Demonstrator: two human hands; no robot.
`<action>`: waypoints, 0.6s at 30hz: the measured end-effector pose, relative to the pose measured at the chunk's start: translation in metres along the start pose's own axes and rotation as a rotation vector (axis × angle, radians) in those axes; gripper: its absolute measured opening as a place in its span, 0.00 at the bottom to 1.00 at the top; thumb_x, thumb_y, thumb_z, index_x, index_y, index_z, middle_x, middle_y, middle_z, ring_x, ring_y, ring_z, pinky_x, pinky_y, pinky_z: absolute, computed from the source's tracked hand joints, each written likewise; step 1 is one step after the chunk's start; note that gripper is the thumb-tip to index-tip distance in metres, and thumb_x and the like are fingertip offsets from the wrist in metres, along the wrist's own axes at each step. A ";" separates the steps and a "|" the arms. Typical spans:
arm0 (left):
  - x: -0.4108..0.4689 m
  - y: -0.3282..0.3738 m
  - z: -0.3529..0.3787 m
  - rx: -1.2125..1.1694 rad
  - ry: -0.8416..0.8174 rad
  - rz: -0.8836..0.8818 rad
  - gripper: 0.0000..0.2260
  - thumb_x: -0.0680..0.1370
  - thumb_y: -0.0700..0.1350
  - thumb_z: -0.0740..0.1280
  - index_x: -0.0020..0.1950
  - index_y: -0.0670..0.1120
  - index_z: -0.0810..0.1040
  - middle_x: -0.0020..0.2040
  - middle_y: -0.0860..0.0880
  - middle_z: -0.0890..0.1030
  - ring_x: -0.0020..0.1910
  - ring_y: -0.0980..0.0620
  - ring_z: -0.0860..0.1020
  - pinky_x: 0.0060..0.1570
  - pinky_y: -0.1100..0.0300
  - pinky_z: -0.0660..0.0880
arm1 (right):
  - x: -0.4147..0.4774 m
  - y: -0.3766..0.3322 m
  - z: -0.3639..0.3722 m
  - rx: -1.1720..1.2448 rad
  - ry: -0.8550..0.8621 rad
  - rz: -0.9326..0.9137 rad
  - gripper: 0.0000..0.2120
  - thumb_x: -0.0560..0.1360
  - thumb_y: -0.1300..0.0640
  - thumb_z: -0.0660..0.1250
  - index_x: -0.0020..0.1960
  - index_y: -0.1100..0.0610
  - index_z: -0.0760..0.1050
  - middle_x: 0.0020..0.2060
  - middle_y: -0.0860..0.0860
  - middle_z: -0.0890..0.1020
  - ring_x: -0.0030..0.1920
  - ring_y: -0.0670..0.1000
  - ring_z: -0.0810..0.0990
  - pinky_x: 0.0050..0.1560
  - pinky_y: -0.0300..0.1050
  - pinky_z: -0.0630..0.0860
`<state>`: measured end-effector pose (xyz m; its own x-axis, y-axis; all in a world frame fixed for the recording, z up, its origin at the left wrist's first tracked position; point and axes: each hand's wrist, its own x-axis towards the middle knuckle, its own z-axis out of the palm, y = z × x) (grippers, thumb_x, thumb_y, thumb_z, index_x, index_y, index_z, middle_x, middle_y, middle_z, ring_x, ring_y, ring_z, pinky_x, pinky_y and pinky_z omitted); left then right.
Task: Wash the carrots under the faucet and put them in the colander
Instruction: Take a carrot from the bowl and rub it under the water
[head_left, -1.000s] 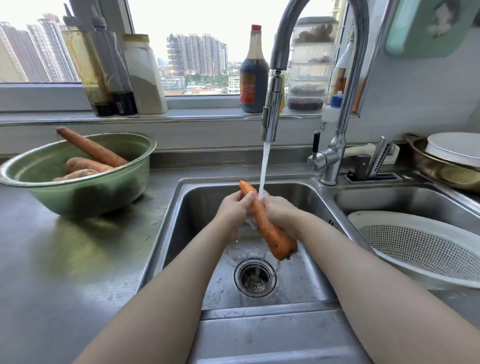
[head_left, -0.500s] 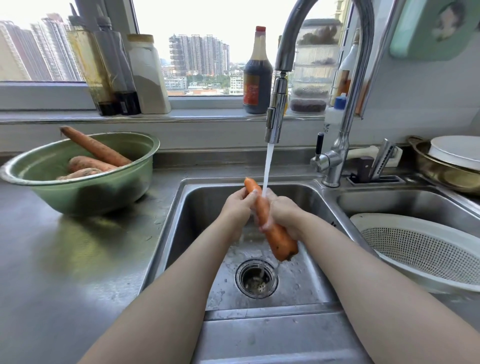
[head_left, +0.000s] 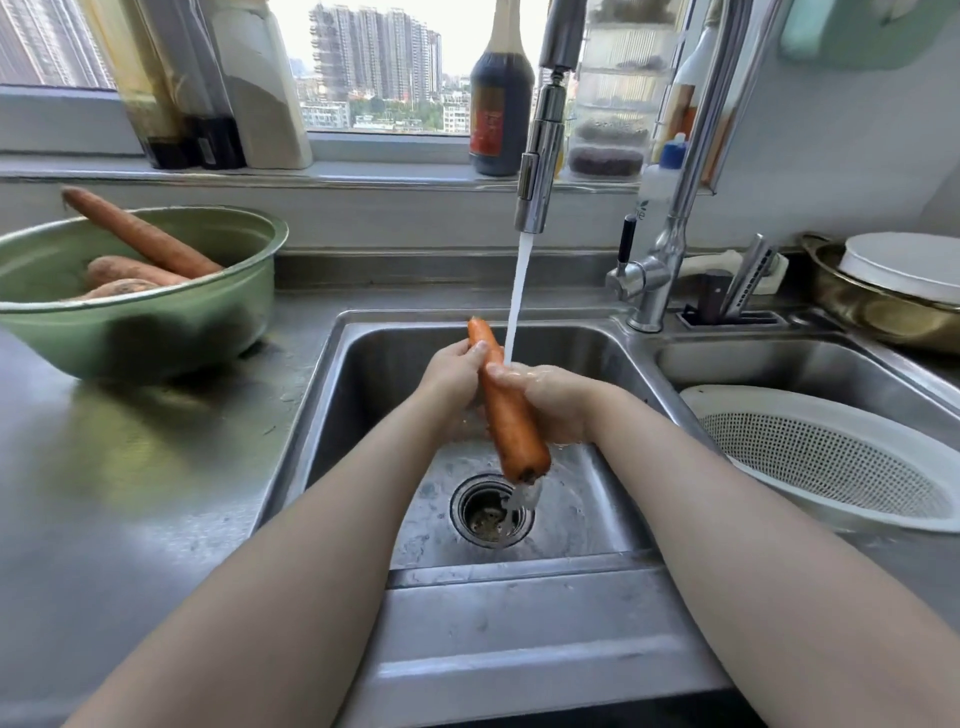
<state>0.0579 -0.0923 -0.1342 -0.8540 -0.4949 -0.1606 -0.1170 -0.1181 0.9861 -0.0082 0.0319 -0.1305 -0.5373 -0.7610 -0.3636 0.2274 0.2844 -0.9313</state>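
The carrot (head_left: 511, 415) has swung steeper over the last second, its thin tip now poking up above the left hand (head_left: 452, 371) at the centre of the frame. Both hands have slid along it in a rubbing stroke. The left hand's fingers curl round the upper end, the right hand (head_left: 550, 400) wraps the middle, and the blunt end hangs just above the drain (head_left: 491, 512). The faucet (head_left: 540, 171) is running, and its stream (head_left: 519, 291) lands where the right hand meets the carrot, with water dripping off the bottom end into the sink (head_left: 363, 389).

So this looks like carrot number one, mid-scrub. Over at the left of the frame, three more carrots (head_left: 140, 234) lie in the green bowl (head_left: 156, 332) on the surface, still brown and dusty. At the right, the white colander (head_left: 810, 400) sits in the second basin with no carrot showing in it. By my reckoning the job has barely begun: finish this rinse, drop the carrot in the colander, then three more rounds.
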 end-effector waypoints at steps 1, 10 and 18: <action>0.000 -0.001 0.000 0.004 -0.003 0.004 0.11 0.87 0.47 0.60 0.64 0.46 0.79 0.52 0.45 0.84 0.43 0.49 0.81 0.34 0.57 0.76 | 0.000 0.000 0.002 -0.038 0.053 0.017 0.19 0.86 0.44 0.59 0.67 0.57 0.74 0.45 0.54 0.84 0.42 0.53 0.84 0.45 0.51 0.82; 0.004 -0.007 0.005 0.049 -0.011 0.008 0.12 0.87 0.47 0.60 0.65 0.45 0.80 0.56 0.43 0.84 0.44 0.48 0.82 0.36 0.56 0.81 | 0.009 0.007 -0.005 -0.047 0.231 0.009 0.29 0.87 0.38 0.53 0.57 0.64 0.77 0.38 0.58 0.83 0.36 0.57 0.82 0.41 0.52 0.82; 0.012 -0.011 -0.002 -0.036 0.038 -0.008 0.09 0.87 0.46 0.60 0.61 0.47 0.79 0.50 0.49 0.84 0.44 0.50 0.82 0.42 0.56 0.78 | 0.015 0.008 -0.001 -0.091 0.130 -0.018 0.17 0.86 0.47 0.62 0.60 0.61 0.75 0.45 0.57 0.83 0.39 0.55 0.83 0.46 0.52 0.81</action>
<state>0.0498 -0.0987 -0.1466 -0.8333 -0.5257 -0.1711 -0.1052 -0.1531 0.9826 -0.0153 0.0232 -0.1437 -0.6423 -0.6863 -0.3412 0.1456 0.3278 -0.9335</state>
